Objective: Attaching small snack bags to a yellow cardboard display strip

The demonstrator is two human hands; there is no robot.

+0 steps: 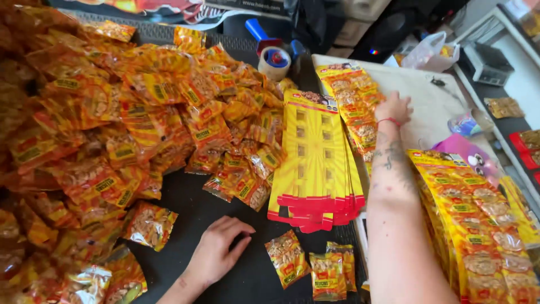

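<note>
My left hand [218,251] rests palm-down on the black table surface, fingers slightly apart, holding nothing; a small snack packet [149,224] lies just to its left. My right hand [393,107], arm stretched forward, touches a filled yellow display card with packets [351,95] on the white board. A stack of empty yellow hanging cards with red ends [315,160] lies between my arms. Three loose packets [287,258] sit near the front edge.
A large heap of orange-red snack packets [101,124] covers the left side. Finished packet-filled cards [478,225] pile up at the right. A tape dispenser with blue handle [273,56] stands at the back. Clutter and a plastic bag [430,50] lie far right.
</note>
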